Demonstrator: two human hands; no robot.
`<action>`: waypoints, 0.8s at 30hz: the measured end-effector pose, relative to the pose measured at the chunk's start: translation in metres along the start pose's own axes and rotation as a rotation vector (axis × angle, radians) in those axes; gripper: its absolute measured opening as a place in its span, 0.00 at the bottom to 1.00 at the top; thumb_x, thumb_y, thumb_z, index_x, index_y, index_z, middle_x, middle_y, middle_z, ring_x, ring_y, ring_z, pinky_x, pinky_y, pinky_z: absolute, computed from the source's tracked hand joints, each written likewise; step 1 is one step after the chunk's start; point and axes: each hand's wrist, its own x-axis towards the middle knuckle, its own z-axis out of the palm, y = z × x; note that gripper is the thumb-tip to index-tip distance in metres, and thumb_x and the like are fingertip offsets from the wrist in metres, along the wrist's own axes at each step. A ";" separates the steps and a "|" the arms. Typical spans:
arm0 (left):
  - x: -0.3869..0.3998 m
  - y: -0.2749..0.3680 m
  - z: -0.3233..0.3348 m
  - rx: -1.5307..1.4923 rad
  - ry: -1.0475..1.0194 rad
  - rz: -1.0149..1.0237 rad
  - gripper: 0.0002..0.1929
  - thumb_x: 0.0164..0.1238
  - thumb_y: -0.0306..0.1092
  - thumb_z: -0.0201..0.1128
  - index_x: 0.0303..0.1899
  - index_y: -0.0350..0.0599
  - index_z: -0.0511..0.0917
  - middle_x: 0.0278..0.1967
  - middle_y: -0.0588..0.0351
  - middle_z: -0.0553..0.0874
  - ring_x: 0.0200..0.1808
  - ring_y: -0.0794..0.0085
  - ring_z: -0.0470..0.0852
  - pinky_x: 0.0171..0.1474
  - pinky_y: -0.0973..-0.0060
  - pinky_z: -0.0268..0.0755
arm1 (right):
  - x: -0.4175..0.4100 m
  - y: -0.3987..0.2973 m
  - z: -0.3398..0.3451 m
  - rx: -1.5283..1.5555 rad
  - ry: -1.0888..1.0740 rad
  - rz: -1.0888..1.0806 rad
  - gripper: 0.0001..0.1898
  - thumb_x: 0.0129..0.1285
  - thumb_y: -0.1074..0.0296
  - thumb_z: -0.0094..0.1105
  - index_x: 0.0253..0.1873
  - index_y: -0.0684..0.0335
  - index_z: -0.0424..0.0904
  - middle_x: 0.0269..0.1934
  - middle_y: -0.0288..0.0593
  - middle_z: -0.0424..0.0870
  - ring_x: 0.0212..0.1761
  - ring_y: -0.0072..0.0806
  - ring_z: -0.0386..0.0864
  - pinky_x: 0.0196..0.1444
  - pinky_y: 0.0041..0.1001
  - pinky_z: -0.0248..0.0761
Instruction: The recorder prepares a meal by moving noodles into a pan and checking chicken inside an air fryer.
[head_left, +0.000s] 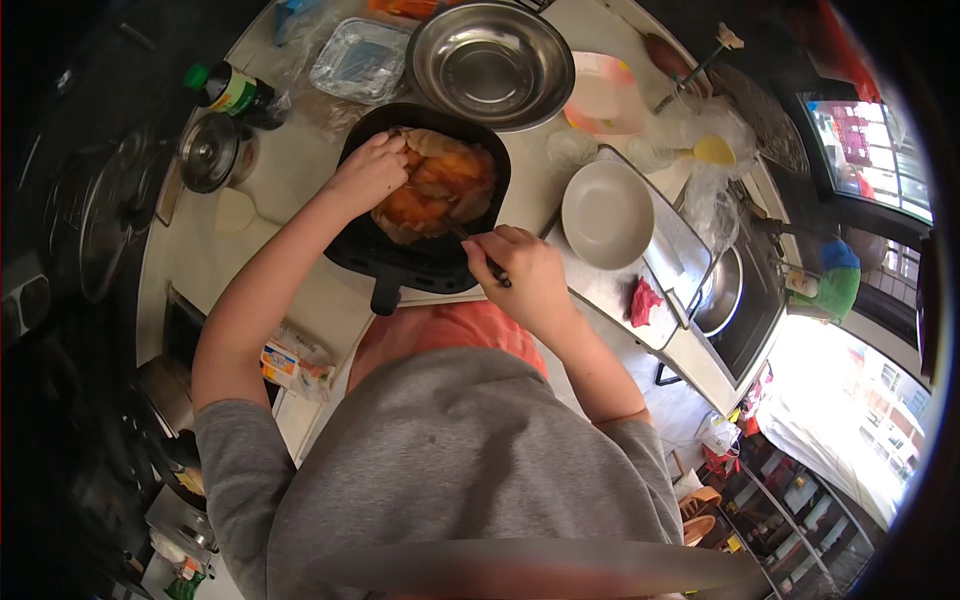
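Note:
A black air fryer basket (386, 292) stands at the counter's front edge, its short handle towards my body. Inside it lies browned, orange-coloured food (450, 176), probably meat, on crumpled parchment paper (405, 229). My left hand (375, 171) pinches the paper's left edge beside the food. In my right hand (521, 270), at the basket's front right, is a dark-handled utensil (497, 271); its thin metal end reaches to the food's lower edge, and its tip cannot be made out.
Behind the basket are a steel bowl (491, 67), a foil tray (360, 60) and a pink-edged plate (604, 94). A beige bowl (607, 215) stands right, near a red cloth (643, 301). At left are a dark bottle (236, 94) and a lidded pot (210, 154).

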 end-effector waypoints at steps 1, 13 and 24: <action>0.002 0.000 0.003 0.001 -0.001 0.007 0.11 0.58 0.31 0.57 0.36 0.50 0.88 0.37 0.64 0.83 0.53 0.72 0.75 0.58 0.73 0.64 | 0.000 -0.001 0.001 0.009 0.008 -0.005 0.14 0.65 0.61 0.62 0.26 0.63 0.79 0.23 0.44 0.78 0.26 0.41 0.80 0.31 0.37 0.75; 0.010 0.004 0.005 0.299 0.015 0.129 0.07 0.54 0.31 0.61 0.25 0.52 0.87 0.37 0.66 0.83 0.52 0.73 0.75 0.57 0.74 0.62 | -0.004 0.010 0.006 -0.022 -0.129 0.014 0.16 0.65 0.60 0.60 0.25 0.63 0.80 0.25 0.46 0.79 0.28 0.43 0.81 0.32 0.38 0.75; -0.003 0.003 -0.010 0.211 0.006 0.064 0.06 0.53 0.31 0.61 0.23 0.52 0.86 0.31 0.65 0.82 0.51 0.72 0.75 0.56 0.73 0.63 | -0.003 0.011 0.007 0.006 -0.177 -0.022 0.16 0.65 0.60 0.60 0.25 0.64 0.79 0.26 0.45 0.81 0.29 0.43 0.81 0.34 0.38 0.75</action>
